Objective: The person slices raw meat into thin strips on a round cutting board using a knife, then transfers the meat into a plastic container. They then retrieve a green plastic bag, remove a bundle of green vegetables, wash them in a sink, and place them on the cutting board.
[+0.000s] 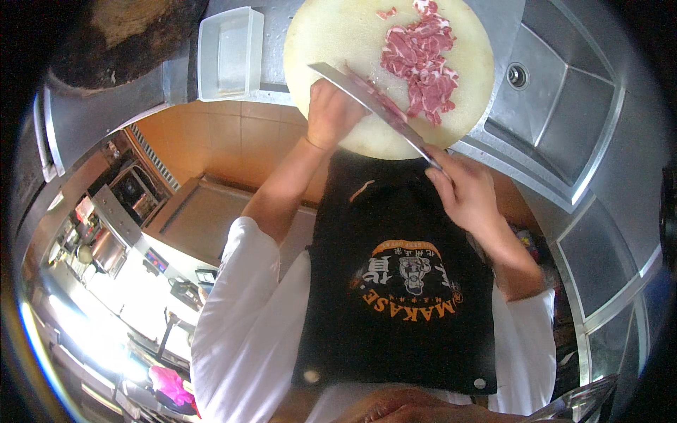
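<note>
My right hand [465, 185] grips the handle of a knife [373, 106] with a long, broad blade. The blade slants across a round, pale cutting board [338, 31], its tip toward the far left. Close against the blade's near-left side is my left hand [334, 113], fingers curled down at the board; whatever lies under them is hidden. A strip of raw meat [389, 104] shows along the blade's right side. Further right, a loose heap of thin raw meat slices [420, 58] rests on the board, and a small scrap [386, 13] lies near its far end.
A translucent plastic container [232, 58] stands on the steel counter left of the board. To the right is a stainless steel sink [534, 100] with a drain. A round, dark-rimmed wooden block [121, 31] sits at far left. My black apron [402, 211] bears writing.
</note>
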`<state>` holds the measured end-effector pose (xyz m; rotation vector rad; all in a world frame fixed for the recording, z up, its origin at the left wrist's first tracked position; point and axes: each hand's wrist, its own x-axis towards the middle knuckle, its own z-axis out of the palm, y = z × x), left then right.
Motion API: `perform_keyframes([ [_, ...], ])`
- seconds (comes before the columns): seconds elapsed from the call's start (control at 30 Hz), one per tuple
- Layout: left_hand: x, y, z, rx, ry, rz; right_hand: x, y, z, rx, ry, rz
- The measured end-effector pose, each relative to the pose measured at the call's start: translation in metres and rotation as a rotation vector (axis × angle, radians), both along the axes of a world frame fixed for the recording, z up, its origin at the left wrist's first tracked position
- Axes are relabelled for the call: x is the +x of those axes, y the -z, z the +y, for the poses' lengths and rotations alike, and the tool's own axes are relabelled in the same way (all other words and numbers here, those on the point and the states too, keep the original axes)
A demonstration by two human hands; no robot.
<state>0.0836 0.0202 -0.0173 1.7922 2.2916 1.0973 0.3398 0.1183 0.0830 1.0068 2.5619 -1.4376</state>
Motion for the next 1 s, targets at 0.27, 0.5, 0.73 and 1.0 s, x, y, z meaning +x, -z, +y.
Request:
perform_keyframes([
  [0.27,0.002,0.022,-0.003,0.017,-0.012,0.046,-0.049,0.030,0.005,0.057,-0.046,0.015],
  [0.5,-0.004,0.035,-0.018,-0.026,0.019,-0.015,-0.022,0.016,0.000,-0.070,-0.009,-0.011],
  [0.73,-0.003,0.034,-0.010,0.050,0.051,-0.012,-0.073,0.039,0.007,-0.083,-0.010,-0.068],
  [1.0,-0.001,0.040,-0.016,0.097,0.049,-0.021,-0.074,0.054,0.004,0.036,-0.021,0.002],
])
